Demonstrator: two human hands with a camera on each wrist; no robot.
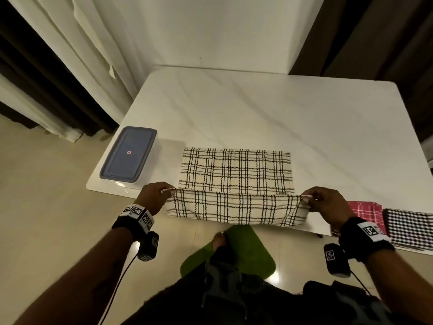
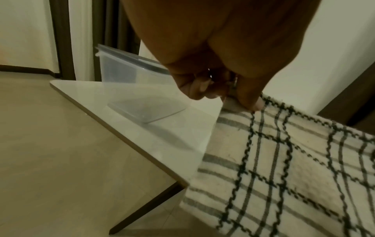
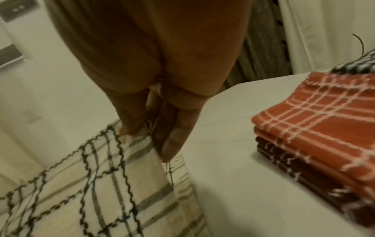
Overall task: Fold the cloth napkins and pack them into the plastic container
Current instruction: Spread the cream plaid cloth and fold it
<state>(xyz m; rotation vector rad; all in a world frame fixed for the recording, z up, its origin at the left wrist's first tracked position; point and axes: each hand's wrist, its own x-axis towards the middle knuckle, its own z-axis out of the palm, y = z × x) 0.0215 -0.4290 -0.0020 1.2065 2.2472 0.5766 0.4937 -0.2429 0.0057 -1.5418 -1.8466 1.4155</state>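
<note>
A cream napkin with black checks (image 1: pixel 235 172) lies on the white table (image 1: pixel 257 113), its near edge lifted off the table's front edge. My left hand (image 1: pixel 157 195) pinches the near-left corner (image 2: pixel 253 109). My right hand (image 1: pixel 325 202) pinches the near-right corner (image 3: pixel 142 133). The lifted strip of napkin (image 2: pixel 284 168) hangs stretched between both hands. The clear plastic container (image 1: pixel 128 158) with a blue-grey lid stands closed at the table's left edge (image 2: pixel 129 75).
A folded red-checked napkin (image 1: pixel 365 212) and a black-and-white checked one (image 1: pixel 410 228) are stacked at the table's front right (image 3: pixel 316 121). A green mat (image 1: pixel 234 252) lies on the floor below. Curtains hang to the left.
</note>
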